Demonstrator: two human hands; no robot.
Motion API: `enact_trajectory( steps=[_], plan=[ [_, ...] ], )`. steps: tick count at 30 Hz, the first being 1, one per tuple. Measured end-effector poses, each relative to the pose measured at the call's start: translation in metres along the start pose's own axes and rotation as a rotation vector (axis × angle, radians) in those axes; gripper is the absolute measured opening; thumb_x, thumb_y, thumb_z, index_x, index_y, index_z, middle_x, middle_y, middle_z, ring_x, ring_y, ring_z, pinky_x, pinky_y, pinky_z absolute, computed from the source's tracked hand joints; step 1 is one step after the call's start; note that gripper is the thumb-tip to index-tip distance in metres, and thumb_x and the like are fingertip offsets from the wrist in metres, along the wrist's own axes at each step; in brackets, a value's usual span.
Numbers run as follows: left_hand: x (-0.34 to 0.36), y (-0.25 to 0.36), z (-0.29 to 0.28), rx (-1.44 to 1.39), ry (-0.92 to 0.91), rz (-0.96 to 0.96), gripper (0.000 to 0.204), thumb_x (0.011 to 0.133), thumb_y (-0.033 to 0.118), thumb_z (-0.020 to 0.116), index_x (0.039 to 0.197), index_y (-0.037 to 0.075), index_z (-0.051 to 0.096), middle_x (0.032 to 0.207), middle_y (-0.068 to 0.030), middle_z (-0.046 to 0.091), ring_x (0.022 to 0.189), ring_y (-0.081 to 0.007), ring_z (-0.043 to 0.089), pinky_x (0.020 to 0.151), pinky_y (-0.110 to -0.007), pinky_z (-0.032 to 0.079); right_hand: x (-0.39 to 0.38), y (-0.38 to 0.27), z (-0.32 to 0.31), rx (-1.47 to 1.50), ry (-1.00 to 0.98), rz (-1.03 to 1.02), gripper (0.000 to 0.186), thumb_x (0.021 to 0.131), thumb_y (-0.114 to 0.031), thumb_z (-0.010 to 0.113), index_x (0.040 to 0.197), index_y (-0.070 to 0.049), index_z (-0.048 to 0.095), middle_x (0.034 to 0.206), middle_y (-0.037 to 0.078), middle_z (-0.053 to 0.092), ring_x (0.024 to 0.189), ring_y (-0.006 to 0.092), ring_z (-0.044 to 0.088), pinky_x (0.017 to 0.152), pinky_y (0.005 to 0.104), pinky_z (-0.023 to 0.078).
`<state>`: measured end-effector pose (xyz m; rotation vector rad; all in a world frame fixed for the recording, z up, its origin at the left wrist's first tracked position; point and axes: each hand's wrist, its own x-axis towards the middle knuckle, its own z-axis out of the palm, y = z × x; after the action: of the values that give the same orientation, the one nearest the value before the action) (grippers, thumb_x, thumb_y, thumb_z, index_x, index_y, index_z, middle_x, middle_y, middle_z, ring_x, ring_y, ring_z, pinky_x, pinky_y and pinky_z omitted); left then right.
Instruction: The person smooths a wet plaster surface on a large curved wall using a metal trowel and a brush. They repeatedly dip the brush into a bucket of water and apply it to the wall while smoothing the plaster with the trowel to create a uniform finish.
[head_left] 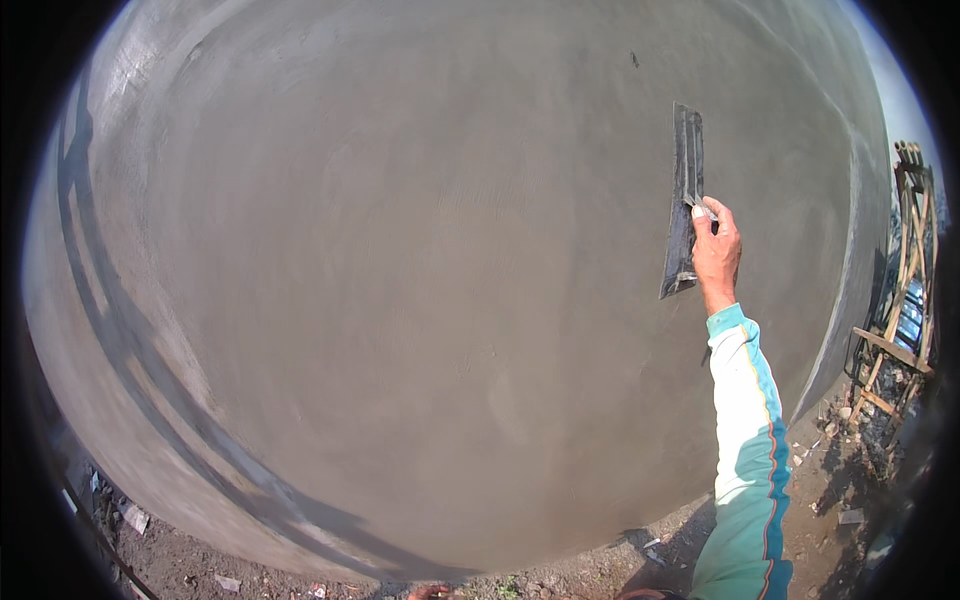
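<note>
My right hand (pixel 717 255) is closed around the handle of a plastering trowel (pixel 683 240), a long, narrow, dark metal blade. The blade stands nearly upright, its face against the smooth grey plastered wall (pixel 430 260), on the right part of it. My right arm, in a green and white sleeve, reaches up from the lower edge. At the bottom edge a small reddish bit, probably my left hand (pixel 428 592), just shows; its fingers are too cut off to read.
A pale vertical edge (pixel 850 230) bounds the wall at the right. Beyond it stands a bamboo and wood frame (pixel 905 290). Dirt ground (pixel 810 500) with stones and scraps runs along the wall's foot. Long shadows (pixel 120 330) cross the wall's left side.
</note>
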<state>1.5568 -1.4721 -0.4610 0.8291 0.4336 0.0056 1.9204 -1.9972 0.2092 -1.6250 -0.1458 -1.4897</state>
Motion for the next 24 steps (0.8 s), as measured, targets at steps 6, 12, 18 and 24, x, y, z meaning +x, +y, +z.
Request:
enact_trajectory(
  steps=[6,12,18,24],
  plan=[
    [-0.010,-0.030,-0.003,0.609,0.082,0.254,0.054,0.092,-0.009,0.057,0.145,0.003,0.054,0.142,-0.0160,0.060,0.112,-0.0274,0.066,0.090,-0.041,0.058,0.142,0.036,0.049,-0.281,0.092,0.090,0.046,0.099,-0.040,0.061,0.133,-0.008,0.066,0.126,0.021,0.071,0.118,0.0419,0.066,0.099,0.0489,0.052],
    [0.022,-0.044,0.025,0.565,0.168,0.200,0.055,0.093,-0.008,0.058,0.147,0.006,0.054,0.142,-0.0166,0.060,0.116,-0.0277,0.066,0.094,-0.043,0.056,0.145,-0.002,0.063,-0.243,0.021,-0.422,0.038,0.100,-0.033,0.063,0.132,-0.012,0.066,0.112,0.016,0.073,0.100,0.0399,0.070,0.086,0.0502,0.056],
    [0.041,-0.014,0.110,0.546,0.025,0.266,0.057,0.094,-0.007,0.059,0.148,0.009,0.053,0.142,-0.0173,0.061,0.119,-0.0279,0.066,0.099,-0.045,0.055,0.089,0.060,0.023,-0.138,-0.145,-0.643,0.033,0.098,-0.024,0.070,0.128,-0.013,0.066,0.106,0.013,0.071,0.093,0.0375,0.070,0.080,0.0463,0.057],
    [-0.036,0.221,0.358,0.809,-0.407,0.450,0.018,0.100,0.011,0.066,0.116,0.004,0.068,0.112,-0.0086,0.070,0.087,-0.0166,0.071,0.080,-0.034,0.059,0.148,0.135,-0.004,0.283,0.034,0.316,0.039,0.108,-0.027,0.052,0.140,-0.009,0.062,0.078,-0.008,0.040,0.055,0.0011,0.036,0.045,0.0210,0.030]
  ],
)
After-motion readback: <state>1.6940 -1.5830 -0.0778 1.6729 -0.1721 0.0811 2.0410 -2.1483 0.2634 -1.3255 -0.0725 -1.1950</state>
